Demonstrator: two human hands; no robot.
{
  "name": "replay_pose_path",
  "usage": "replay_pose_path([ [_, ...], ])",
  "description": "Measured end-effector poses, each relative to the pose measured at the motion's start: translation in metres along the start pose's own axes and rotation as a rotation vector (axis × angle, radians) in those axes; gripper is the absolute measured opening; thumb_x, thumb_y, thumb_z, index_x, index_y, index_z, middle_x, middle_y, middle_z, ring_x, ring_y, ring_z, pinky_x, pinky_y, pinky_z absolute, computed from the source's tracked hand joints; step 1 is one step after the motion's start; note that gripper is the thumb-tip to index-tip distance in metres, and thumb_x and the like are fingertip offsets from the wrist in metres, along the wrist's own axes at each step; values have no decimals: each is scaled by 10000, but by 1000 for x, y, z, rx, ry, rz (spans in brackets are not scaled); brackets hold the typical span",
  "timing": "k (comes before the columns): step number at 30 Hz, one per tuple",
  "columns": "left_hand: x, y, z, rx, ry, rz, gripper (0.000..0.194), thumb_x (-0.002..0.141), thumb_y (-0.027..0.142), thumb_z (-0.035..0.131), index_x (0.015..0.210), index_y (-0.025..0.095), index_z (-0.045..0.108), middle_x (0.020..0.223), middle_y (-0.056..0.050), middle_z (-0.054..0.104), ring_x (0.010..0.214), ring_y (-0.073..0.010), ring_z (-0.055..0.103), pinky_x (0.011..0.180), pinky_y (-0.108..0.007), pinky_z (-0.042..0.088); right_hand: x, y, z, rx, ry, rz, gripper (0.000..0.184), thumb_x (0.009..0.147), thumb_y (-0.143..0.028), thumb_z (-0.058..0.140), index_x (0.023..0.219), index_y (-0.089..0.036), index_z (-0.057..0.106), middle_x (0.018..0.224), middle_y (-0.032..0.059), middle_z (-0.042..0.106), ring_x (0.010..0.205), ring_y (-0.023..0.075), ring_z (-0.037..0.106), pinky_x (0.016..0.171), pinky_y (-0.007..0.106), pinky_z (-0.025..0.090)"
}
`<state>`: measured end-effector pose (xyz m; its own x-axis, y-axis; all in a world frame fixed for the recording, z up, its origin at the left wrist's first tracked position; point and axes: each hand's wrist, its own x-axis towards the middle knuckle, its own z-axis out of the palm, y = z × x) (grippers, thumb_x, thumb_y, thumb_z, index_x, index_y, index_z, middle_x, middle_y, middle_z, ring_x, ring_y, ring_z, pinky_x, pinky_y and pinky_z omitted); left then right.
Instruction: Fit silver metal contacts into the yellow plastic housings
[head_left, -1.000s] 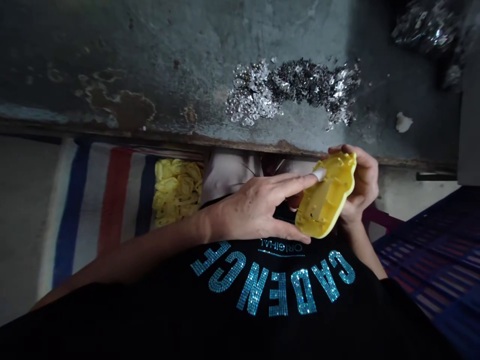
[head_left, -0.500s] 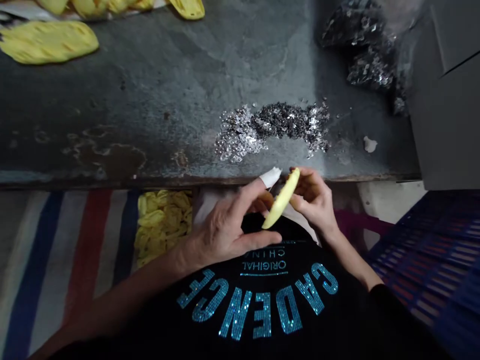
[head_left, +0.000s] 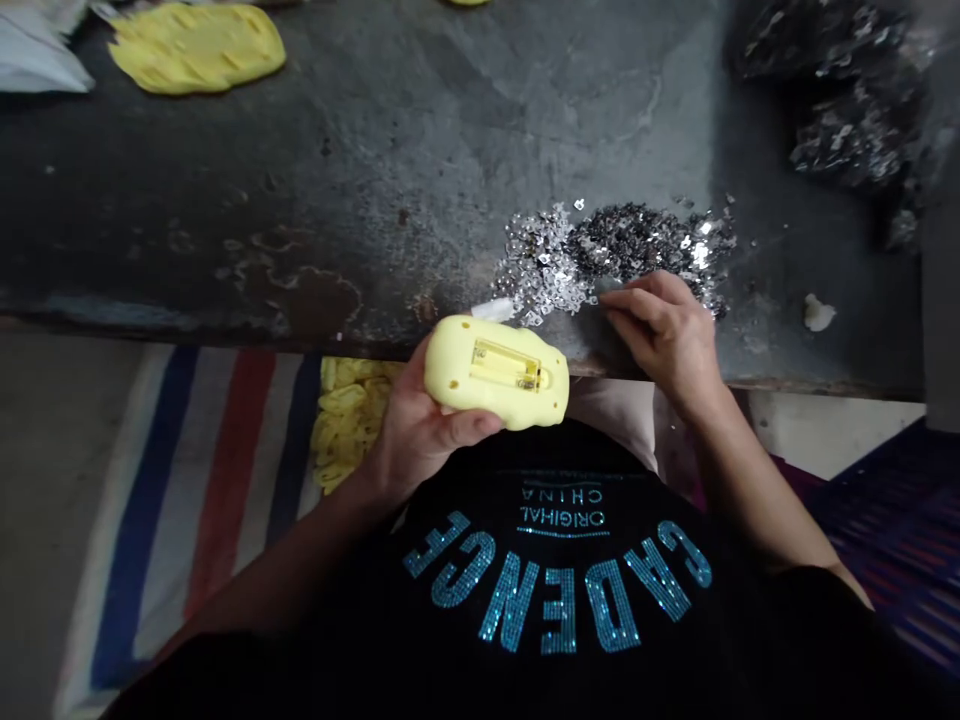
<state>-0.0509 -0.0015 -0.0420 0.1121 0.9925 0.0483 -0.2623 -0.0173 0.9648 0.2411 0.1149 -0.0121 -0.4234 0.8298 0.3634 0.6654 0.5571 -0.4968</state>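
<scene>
Head view, yellow shell between left thumb and fingers

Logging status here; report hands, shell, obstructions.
Left hand gripping shell, slot side showing. Right hand at near edge of metal bits, grip unclear. Nothing visible in the way.

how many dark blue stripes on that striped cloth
2: a blue stripe left of the red stripe, another right of it beside the yellow pieces. Others may be hidden.
</scene>
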Motion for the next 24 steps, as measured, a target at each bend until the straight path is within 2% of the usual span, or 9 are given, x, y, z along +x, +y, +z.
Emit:
replay_pose_path([
  [4, -5, -13, -5, -40, 21, 63, 818, 944, 450, 927, 1685, 400, 583, 1578, -32, 781, 1192, -343, 857, 930, -456, 799, 2, 6, 14, -132, -47, -82, 219, 1136, -293, 654, 1160, -285, 871, 1038, 89, 795, 970, 288, 721, 858, 460, 574],
  [7, -4, -11, -3, -49, -19, 62, 774, 996, 435, 900, 1695, 374, 573, 1615, -52, 756, 1257, -359, 844, 1001, -485, 788, -16, 3, 6, -129, -71, -77, 188, 1133, -295, 666, 1168, -292, 850, 1016, 79, 778, 954, 279, 699, 850, 453, 572],
  [11, -3, -4, 3, -110, -70, 40, 790, 963, 347, 936, 1678, 385, 603, 1573, -33, 788, 1247, -343, 856, 1043, -500, 777, -48, -4, -11, -89, -72, -90, 132, 1107, -260, 726, 1174, -296, 834, 1050, 69, 804, 934, 258, 700, 832, 441, 570],
  [17, -5, 0, 16, -83, -113, -14, 823, 974, 330, 951, 1702, 360, 568, 1672, -79, 717, 1331, -376, 827, 1106, -533, 749, -71, -9, -17, -91, -48, -12, 57, 1094, -276, 763, 1090, -306, 812, 1036, 49, 800, 956, 270, 705, 868, 470, 525],
  [21, -11, -2, 22, -93, -61, -61, 860, 890, 301, 996, 1654, 319, 602, 1598, -54, 772, 1366, -354, 809, 1128, -486, 732, -73, -9, -16, -82, -38, -4, 62, 1105, -296, 747, 1069, -299, 798, 1035, 50, 791, 974, 279, 677, 872, 470, 477],
  [24, -16, -7, 24, -76, -51, -101, 901, 874, 365, 1008, 1656, 315, 564, 1553, -72, 798, 1363, -375, 806, 1099, -516, 746, -76, -9, -12, -83, -25, 55, 47, 1098, -321, 752, 1097, -308, 796, 1055, 52, 791, 1000, 293, 673, 895, 486, 462],
])
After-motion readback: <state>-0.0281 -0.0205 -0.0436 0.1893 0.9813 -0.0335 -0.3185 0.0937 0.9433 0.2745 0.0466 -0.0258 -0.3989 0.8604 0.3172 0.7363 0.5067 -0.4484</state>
